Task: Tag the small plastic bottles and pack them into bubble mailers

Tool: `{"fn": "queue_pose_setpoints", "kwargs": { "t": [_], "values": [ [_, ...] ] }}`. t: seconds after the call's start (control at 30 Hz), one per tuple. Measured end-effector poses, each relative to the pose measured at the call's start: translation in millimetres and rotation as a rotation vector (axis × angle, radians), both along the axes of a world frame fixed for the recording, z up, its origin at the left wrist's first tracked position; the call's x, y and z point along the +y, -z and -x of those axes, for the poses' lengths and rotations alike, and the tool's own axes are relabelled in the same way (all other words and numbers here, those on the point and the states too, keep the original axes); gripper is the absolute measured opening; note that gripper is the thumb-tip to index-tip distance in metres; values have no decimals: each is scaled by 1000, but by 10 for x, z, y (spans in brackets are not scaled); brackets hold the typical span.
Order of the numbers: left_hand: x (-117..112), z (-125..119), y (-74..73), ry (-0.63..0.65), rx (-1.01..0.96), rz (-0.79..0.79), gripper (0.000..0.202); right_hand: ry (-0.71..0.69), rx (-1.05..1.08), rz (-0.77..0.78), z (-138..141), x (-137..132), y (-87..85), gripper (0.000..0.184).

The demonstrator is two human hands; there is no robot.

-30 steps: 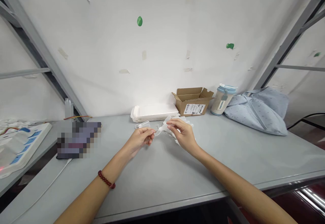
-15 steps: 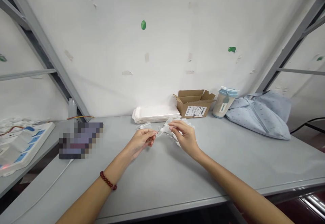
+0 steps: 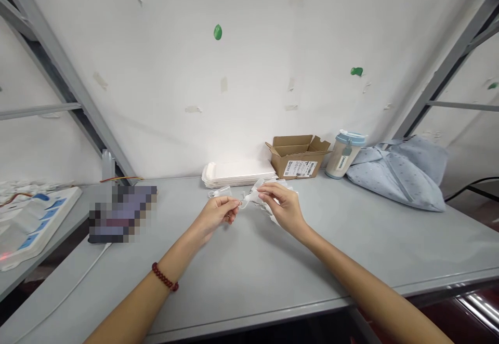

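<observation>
Between my hands, above the middle of the table, is a small white translucent piece (image 3: 252, 195) with a thin loop or cord; its exact kind is too small to make out. My left hand (image 3: 219, 213) is closed, thumb and forefinger pinching the thin end of this piece. On the other side my right hand (image 3: 284, 203) is closed too, its fingertips pinching the wider body. Behind my left hand lies a similar small clear item (image 3: 221, 192) on the table. More white and clear pieces lie partly hidden behind my right hand.
A stack of flat white boxes (image 3: 239, 173) lies against the wall. Right of it stand an open cardboard box (image 3: 299, 160), a lidded cup (image 3: 343, 156) and a pale blue cloth bag (image 3: 397, 177). Leftward are a blurred-out device (image 3: 125, 214) with a white cable and a power strip (image 3: 42, 224).
The view has shifted slightly, so the background sits a little higher. Both hands keep their pinch on the white piece, with hardly any movement.
</observation>
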State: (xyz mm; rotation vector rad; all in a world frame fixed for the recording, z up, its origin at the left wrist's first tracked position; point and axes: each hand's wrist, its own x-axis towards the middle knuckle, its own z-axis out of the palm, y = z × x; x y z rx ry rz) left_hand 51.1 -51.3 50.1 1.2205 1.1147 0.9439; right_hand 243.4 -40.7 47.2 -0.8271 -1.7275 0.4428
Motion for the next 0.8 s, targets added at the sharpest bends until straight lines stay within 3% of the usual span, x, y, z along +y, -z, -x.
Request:
{"fn": "queue_pose_setpoints", "kwargs": {
  "t": [0.37,0.8],
  "values": [
    [22,22,35,4,17,-29,19,-64,-18,33,-19,14,7,13],
    [10,-23,74,-6,32,-11,19,-36,-11,32,19,3,76,12]
  ]
}}
